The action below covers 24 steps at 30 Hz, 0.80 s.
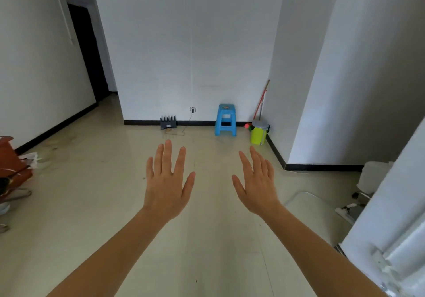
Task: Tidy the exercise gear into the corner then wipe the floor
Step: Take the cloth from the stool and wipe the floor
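Left hand [166, 182] and right hand [257, 185] extended forward, backs up, fingers [167, 156] spread, empty.

One view only, taken from a camera worn on the person's head, standing height, angled forward and down. It faces a white far wall [184, 43] across the upper centre of the frame. The pale floor [92, 193] fills the lower half. Wide-angle bending shows at the edges: the doorway [88, 50] at upper left leans inward. Nearest the lens are both forearms, entering from the bottom edge; the blue stool [225, 120] at centre right stands well off. No second view, so no shared coverage.
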Each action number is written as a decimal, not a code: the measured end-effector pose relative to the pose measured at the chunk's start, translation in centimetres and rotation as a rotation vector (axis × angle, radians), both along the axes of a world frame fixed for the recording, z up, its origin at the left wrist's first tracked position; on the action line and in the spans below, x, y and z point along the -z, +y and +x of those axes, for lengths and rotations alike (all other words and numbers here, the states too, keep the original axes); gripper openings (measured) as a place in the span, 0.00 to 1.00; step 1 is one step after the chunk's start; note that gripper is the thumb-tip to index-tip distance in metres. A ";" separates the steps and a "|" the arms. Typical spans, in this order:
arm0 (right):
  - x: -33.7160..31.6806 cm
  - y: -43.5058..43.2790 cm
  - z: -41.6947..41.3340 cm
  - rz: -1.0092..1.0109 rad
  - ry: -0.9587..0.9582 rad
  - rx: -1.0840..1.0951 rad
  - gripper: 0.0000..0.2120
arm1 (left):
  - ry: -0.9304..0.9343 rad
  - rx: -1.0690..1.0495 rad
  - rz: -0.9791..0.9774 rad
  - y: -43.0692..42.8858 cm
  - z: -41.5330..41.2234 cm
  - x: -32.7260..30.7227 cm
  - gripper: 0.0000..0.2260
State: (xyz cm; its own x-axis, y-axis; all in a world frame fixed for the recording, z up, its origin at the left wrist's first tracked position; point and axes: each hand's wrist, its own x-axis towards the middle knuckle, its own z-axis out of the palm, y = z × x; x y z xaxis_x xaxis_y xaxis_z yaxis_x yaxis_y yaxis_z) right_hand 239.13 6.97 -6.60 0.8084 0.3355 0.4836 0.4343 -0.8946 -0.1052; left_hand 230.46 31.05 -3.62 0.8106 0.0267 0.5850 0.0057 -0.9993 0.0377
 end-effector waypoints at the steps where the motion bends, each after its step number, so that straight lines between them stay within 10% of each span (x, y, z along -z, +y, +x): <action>1: -0.1 0.9 3.0 -0.031 -0.001 -0.007 0.31 | 0.005 0.012 0.010 1.2 3.5 -0.3 0.30; 24: -2.5 8.5 81.1 0.112 -0.008 0.036 0.33 | -0.010 0.083 0.005 8.5 82.8 -2.3 0.30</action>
